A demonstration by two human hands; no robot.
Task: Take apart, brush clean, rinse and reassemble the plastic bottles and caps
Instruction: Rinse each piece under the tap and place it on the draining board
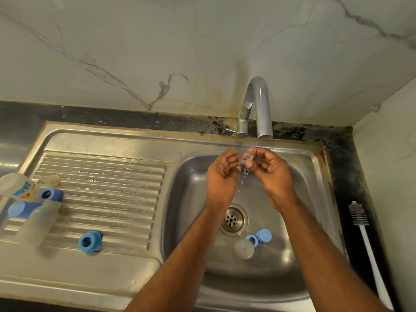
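Both hands, left (221, 174) and right (270, 170), pinch a small clear part (247, 159) under the tap (258, 109), in a thin stream. Left of tap: bottles (36, 219) and blue caps (90, 241) on drainboard. Below tap: more caps (263, 235) in basin, unrinsed probably. Brush (358, 213) lies right. Reassembly not begun.

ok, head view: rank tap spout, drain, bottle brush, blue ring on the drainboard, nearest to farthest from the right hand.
From the right hand:
1. Tap spout, just above it.
2. Drain, below in the basin.
3. Bottle brush, on the right counter.
4. Blue ring, far left on the drainboard.
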